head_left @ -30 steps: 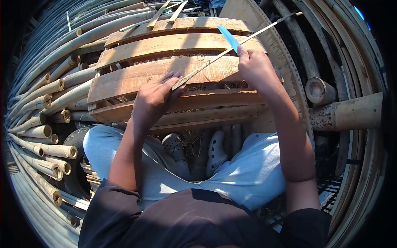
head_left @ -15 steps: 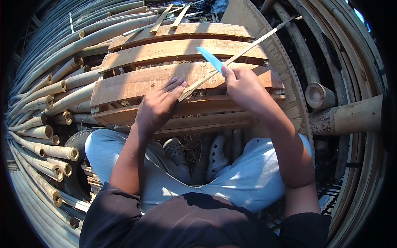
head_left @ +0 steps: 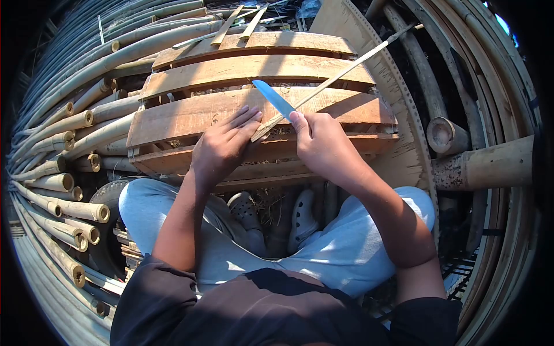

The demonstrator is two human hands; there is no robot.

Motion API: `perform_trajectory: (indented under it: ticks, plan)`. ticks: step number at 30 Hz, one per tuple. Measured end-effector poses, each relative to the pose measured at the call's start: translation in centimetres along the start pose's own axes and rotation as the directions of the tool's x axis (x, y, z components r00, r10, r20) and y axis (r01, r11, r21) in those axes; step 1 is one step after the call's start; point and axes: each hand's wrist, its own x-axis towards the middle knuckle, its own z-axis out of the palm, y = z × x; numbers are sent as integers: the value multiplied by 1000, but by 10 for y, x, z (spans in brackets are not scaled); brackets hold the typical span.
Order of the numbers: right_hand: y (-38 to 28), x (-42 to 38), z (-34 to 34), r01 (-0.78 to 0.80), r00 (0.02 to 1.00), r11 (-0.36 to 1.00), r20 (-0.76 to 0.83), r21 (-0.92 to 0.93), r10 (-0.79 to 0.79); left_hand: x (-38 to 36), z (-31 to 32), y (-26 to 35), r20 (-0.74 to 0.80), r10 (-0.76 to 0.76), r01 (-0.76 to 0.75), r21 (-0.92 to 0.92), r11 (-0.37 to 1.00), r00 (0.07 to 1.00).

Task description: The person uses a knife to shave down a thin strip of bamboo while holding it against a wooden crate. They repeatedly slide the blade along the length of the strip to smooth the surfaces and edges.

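A long thin bamboo strip (head_left: 340, 74) lies slantwise over the slatted wooden bench (head_left: 179, 118), its near end at the front slat. My left hand (head_left: 226, 138) rests on that slat, fingers together and their tips pressing at the strip's near end. My right hand (head_left: 321, 138) is closed round the handle of a knife (head_left: 272, 99), whose bluish blade points up and left and crosses the strip close to my left fingertips. The handle is mostly hidden in my palm.
Bamboo poles (head_left: 75, 124) are stacked at the left. Two short flat pieces (head_left: 253, 23) lie on the bench's far edge. A curved board (head_left: 404, 115) stands along its right side, beside a thick bamboo pole (head_left: 490, 162). My legs are in front of the bench.
My right hand and the knife have moved left and down along the strip, nearer my left hand. My left hand has hardly moved.
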Motion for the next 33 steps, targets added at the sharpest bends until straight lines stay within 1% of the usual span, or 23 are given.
perform_trajectory:
  ticks: [1, 2, 3, 5, 6, 8, 9, 11, 12, 13, 15, 16, 19, 20, 21, 23, 24, 25, 27, 28, 29, 32, 33]
  plan:
    - [-1, 8, -13, -77, 994, 997, 73, -8, 77, -1, 2, 0, 15, 9, -9, 36, 999, 1000]
    - [-7, 17, -27, -184, 983, 981, 13, -53, 185, 0, 2, 2, 17, 8, -9, 31, 999, 1000]
    - [1, 26, -34, -186, 978, 982, -95, -21, 184, 1, 1, 5, -1, -35, 35, -6, 999, 999]
    - [16, 27, -21, -117, 980, 993, -168, -35, 110, 2, 0, 7, -26, -75, 74, -37, 997, 997]
    - [14, 24, -19, -109, 980, 993, -169, -35, 101, -1, 0, 5, -9, -43, 43, -22, 999, 999]
    - [11, 16, -12, -110, 993, 991, 26, -78, 112, 0, -1, 3, 17, -5, 5, -8, 1000, 1000]
    - [7, 22, -24, -209, 977, 978, -54, -29, 207, 0, 1, 5, -1, -41, 41, -27, 999, 999]
    - [5, 30, -36, -245, 959, 968, -131, 52, 250, -3, 4, 8, -23, -86, 85, -50, 995, 996]
    - [14, 27, -20, -131, 979, 991, -157, 5, 130, -2, 4, 7, -18, -80, 79, -46, 996, 997]
    - [-1, 8, -6, -87, 993, 995, -79, -48, 83, -1, 2, 4, -13, -73, 73, -39, 997, 997]
    - [3, -3, 11, 64, 997, 998, -46, -11, -64, 1, -2, 3, -12, -23, 22, -69, 997, 1000]
    - [-8, 2, -4, -119, 989, 993, 95, 21, 116, 2, -2, 5, -7, -34, 34, -39, 999, 999]
    - [-2, 27, -30, -185, 975, 983, -129, -16, 182, -2, 3, 7, -21, -72, 70, -60, 996, 997]
    - [3, 29, -27, -170, 973, 985, -157, -4, 168, -1, 2, 6, -13, -70, 69, -58, 996, 997]
    - [5, 21, -12, -88, 982, 995, -169, -46, 79, 0, 1, 4, -7, -67, 66, -52, 996, 998]
    - [-1, -1, 11, 0, 990, 1000, -144, -8, -1, 2, -1, 3, 6, -40, 40, -2, 999, 999]
    - [1, 3, 3, 13, 998, 1000, -61, -15, -14, 3, -2, 2, 16, -18, 17, 22, 1000, 1000]
    - [0, 13, -12, -102, 993, 994, 54, -50, 105, 2, -2, 3, 32, 2, -4, 39, 999, 999]
    - [-4, 29, -39, -208, 976, 978, -73, -36, 205, -1, 2, 6, 18, -43, 43, 11, 999, 999]
    - [-1, 31, -40, -268, 959, 963, -90, 30, 269, -3, 2, 5, 17, -39, 39, -2, 999, 999]
    - [0, 25, -32, -261, 960, 965, -93, 27, 263, -1, 1, 3, 8, -28, 28, -6, 1000, 1000]
    - [5, 7, -15, 7, 1000, 973, -16, -229, -11, 1, -3, 4, 44, 55, -57, 54, 997, 998]
    - [2, 15, -31, -133, 984, 973, 91, -190, 153, 2, -3, 4, 48, 54, -56, 49, 997, 997]
